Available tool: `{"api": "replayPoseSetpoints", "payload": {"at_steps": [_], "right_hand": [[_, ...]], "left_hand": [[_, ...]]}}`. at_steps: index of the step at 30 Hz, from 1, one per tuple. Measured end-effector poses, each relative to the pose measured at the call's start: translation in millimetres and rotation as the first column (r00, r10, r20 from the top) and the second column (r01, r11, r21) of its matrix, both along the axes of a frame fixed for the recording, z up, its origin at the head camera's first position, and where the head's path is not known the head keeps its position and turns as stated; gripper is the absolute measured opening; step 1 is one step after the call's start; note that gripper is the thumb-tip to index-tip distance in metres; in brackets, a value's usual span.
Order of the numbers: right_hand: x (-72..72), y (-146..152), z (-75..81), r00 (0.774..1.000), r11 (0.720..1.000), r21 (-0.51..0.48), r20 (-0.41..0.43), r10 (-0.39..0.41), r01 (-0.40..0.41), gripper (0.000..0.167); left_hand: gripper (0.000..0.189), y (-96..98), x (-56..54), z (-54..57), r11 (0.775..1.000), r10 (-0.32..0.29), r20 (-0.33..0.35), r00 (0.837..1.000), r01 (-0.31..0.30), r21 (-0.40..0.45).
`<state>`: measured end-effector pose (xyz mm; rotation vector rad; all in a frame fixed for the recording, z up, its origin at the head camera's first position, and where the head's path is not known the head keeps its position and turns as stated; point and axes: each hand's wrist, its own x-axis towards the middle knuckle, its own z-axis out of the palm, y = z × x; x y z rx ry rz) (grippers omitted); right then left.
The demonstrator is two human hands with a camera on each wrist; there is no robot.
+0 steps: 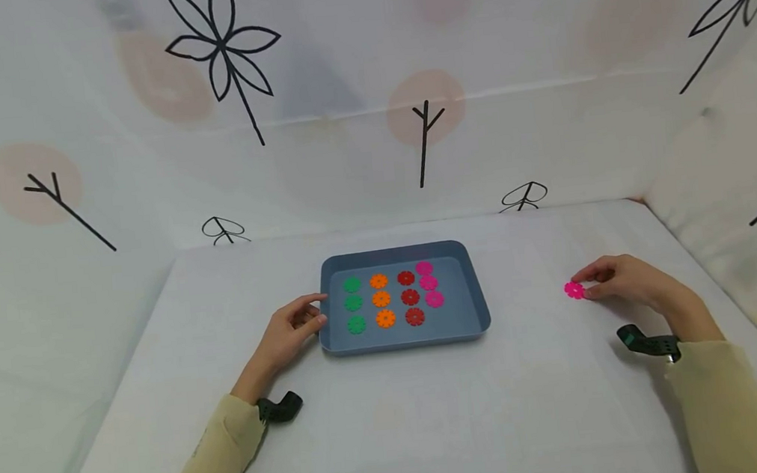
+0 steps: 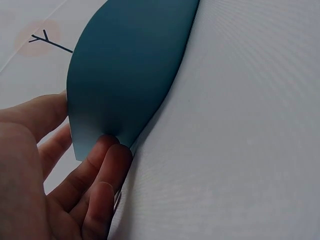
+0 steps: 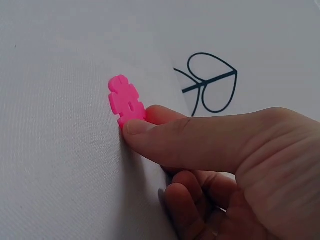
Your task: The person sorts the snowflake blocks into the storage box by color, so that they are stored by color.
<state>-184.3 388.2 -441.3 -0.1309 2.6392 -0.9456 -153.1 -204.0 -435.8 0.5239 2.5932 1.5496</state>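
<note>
A blue-grey tray (image 1: 391, 341) lies on the table, holding flower-shaped plastic discs in columns: three green discs (image 1: 353, 303), three orange discs (image 1: 381, 299), three red discs (image 1: 410, 297) and three pink discs (image 1: 428, 282), the upper pink ones close together. At the tray's left end, my left hand (image 1: 292, 327) holds the rim; in the left wrist view its curled fingers (image 2: 116, 162) press against the outer wall. Well to the right of the tray, my right hand (image 1: 626, 286) pinches another pink notched disc (image 3: 127, 102) between thumb and forefinger, its other fingers curled.
White cloth covers the table (image 1: 436, 427). Behind it and at the sides hang white sheets (image 1: 332, 165) with line-drawn plants and pale pink blots. Dark straps with cameras sit on both wrists, at the left strap (image 1: 281, 408) and the right strap (image 1: 647, 342).
</note>
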Motion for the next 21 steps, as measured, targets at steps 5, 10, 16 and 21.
{"api": "replayPoseSetpoints", "payload": {"at_steps": [5,10,16,21], "right_hand": [[1.0,-1.1,0.3,1.000,1.000,-0.016,0.007,-0.005,0.005,0.040],[2.0,-3.6,1.7,1.000,0.999,-0.039,0.014,0.003,-0.002,0.039],[3.5,-6.0,3.6,1.000,0.997,-0.067,0.003,0.025,-0.024,0.030],[5.5,-6.3,4.0,1.000,0.997,-0.070,0.011,0.014,-0.013,0.027]], "left_hand": [[0.040,0.2,-0.4,1.1,1.000,-0.002,-0.001,1.000,0.002,-0.009],[0.040,0.2,-1.6,1.2,1.000,-0.002,-0.005,1.000,0.002,-0.004],[0.040,-0.2,-1.6,0.5,1.000,-0.004,-0.004,1.000,0.004,0.002],[0.041,-0.5,-0.7,-0.1,1.000,-0.013,-0.013,1.000,0.013,-0.004]]}}
